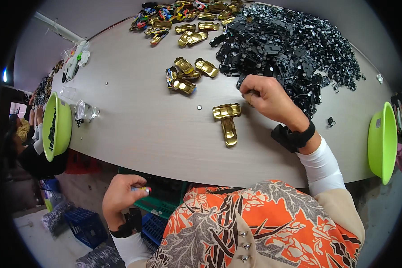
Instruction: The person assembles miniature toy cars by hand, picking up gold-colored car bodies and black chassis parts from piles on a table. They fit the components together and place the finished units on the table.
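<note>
Both hands are found well apart. The right hand (269,97), at two o'clock from the centre of the view, is held above the bench (143,131), its fingers closed on a dark piece (253,93); the piece is mostly hidden and its kind cannot be told. The left hand (119,196), at eight o'clock, is held off the near edge, clamped on a coloured piece (141,190) with a red end, likewise part hidden. Two gold cars (228,111) are laid in a T near the centre, at eight o'clock from the right hand, with a disc (199,107) lying at their nine o'clock. A car cluster (207,67) is noted near eleven o'clock, and a larger car pile (208,27) at twelve. Black parts (281,44) are heaped at one o'clock. A green bowl (64,129), partly filled with black parts, is seen at nine o'clock, beside a clear cup (84,110); a second bowl (383,143) is seen at three.
</note>
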A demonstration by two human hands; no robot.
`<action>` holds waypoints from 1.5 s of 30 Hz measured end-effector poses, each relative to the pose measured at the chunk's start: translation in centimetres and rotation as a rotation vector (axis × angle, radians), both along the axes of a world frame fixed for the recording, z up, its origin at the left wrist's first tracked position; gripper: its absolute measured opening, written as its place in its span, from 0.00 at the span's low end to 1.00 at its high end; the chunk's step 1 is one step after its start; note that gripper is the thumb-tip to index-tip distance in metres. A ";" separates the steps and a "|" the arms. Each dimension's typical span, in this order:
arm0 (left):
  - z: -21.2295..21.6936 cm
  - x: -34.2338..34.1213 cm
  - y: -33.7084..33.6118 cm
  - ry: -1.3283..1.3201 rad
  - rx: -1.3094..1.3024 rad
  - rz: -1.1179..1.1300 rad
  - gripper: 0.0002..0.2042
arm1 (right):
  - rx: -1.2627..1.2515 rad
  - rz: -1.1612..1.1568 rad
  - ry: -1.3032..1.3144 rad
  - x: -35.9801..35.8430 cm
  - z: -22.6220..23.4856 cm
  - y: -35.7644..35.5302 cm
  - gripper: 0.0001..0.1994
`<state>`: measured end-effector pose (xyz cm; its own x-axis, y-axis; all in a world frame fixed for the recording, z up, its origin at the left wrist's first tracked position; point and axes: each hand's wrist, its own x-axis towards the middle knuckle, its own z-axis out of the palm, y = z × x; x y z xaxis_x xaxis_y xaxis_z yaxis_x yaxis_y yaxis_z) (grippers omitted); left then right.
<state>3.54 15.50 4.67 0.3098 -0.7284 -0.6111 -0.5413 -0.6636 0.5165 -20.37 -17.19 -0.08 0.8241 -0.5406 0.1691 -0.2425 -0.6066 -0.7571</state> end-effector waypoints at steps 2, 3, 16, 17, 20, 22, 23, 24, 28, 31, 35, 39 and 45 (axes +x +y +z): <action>-0.2 0.2 0.3 -0.097 -0.165 -0.088 0.18 | -0.138 0.121 -0.010 0.4 -0.5 0.5 0.04; 0.2 0.0 -0.8 -0.068 -0.239 -0.084 0.18 | -0.162 0.176 0.032 0.7 -0.4 1.0 0.04; -4.1 -8.7 -22.5 -0.335 -0.674 -0.477 0.11 | -0.217 0.052 -0.116 0.1 -1.4 0.5 0.04; -4.2 -9.1 -22.8 -0.381 -0.542 -0.503 0.10 | -0.205 -0.003 -0.169 -0.2 -0.7 0.1 0.04; -5.5 -8.8 -22.9 -0.395 -0.521 -0.542 0.07 | -0.169 -0.149 -0.230 -1.7 2.1 -1.2 0.04; -6.2 -7.6 -22.8 -0.337 -0.636 -0.387 0.05 | -0.216 -0.137 -0.156 -2.4 2.7 -1.7 0.05; -6.3 -6.9 -22.9 -0.266 -0.631 -0.279 0.05 | -0.306 -0.115 -0.091 -2.4 2.2 -1.5 0.06; -6.2 -6.2 -23.0 -0.197 -0.624 -0.169 0.06 | -0.397 -0.093 -0.027 -2.2 1.5 -1.3 0.06; -5.2 -5.2 -22.5 0.729 -0.546 0.265 0.18 | -0.476 0.043 0.185 -1.1 -0.4 1.1 0.04; -5.7 -5.2 -22.4 0.878 -0.569 0.325 0.18 | -0.313 0.138 0.155 -0.6 -0.4 1.7 0.05; -5.7 -4.9 -22.6 0.927 -0.600 0.371 0.15 | -0.241 0.082 -0.049 -0.7 -0.1 0.5 0.03; -6.4 -4.3 -22.7 0.947 -0.618 0.388 0.12 | -0.238 -0.006 -0.082 -1.6 1.3 -0.8 0.02; -8.1 -3.8 -23.0 1.030 -0.645 0.363 0.13 | -0.366 0.262 0.113 -0.9 0.5 2.1 0.06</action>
<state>-0.31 -7.49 -3.40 0.1471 -0.9558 -0.2547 0.4621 -0.1612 0.8720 -21.24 -15.13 0.40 0.9492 -0.2335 0.2111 -0.1146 -0.8809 -0.4591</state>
